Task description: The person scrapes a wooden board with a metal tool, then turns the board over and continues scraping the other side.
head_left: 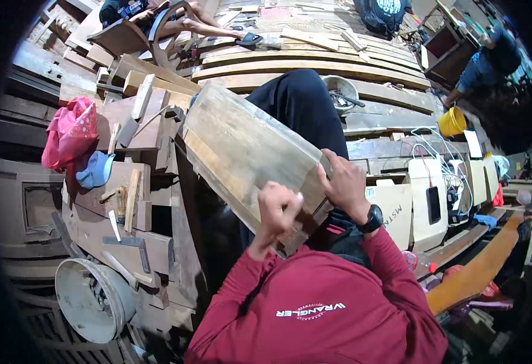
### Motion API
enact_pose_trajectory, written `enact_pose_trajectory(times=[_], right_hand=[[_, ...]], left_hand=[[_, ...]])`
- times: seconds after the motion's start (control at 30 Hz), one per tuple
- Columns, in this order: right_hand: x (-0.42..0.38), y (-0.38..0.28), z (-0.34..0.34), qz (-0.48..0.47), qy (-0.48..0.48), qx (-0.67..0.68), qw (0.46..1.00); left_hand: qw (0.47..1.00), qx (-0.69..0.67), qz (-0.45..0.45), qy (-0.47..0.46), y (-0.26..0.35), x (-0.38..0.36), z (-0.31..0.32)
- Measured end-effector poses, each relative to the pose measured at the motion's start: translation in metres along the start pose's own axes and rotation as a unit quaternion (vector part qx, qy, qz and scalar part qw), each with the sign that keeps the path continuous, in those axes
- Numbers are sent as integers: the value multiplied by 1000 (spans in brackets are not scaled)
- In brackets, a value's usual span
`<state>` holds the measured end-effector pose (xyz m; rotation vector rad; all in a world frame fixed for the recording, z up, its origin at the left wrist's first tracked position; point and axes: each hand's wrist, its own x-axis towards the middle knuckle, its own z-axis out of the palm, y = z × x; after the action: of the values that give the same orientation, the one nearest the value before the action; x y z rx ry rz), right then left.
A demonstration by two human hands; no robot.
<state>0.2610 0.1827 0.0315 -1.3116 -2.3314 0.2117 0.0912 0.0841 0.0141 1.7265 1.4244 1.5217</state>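
A wide wooden board [241, 145] lies slanted across my lap, its far end toward the upper left. Its face is pale brown with a greyish, smeared patch in the middle. My left hand [278, 206] is over the near part of the board, fingers curled into a fist; whatever may be inside is hidden. At the board's right edge, my right hand [346, 187] grips it, with a dark watch [372, 218] on the wrist. My dark-trousered knee [305, 100] rises behind the board.
At left, a workbench [102, 200] carries a metal square [141, 246], hand tools and pink cloth [72, 133]. A white bucket [93, 297] stands below. To the right are a phone [433, 203], cables and a yellow bucket [452, 122]. Other people sit or bend farther back.
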Motion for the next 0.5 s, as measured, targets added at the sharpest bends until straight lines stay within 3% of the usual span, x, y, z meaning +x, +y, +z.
enact_pose_trajectory(times=[0.07,0.2,0.33,0.5], right_hand=[[-2,-1,1,3,-3,3,1000],[-2,1,3,2,5,14,1000],[-2,1,2,13,-7,14,1000],[-2,1,2,4,1,13,1000]], left_hand=[[993,-104,26,-52,25,-11,0],[990,-89,59,-92,25,-14,3],[993,-100,46,-33,26,-12,11],[997,-35,60,-41,31,-25,19]])
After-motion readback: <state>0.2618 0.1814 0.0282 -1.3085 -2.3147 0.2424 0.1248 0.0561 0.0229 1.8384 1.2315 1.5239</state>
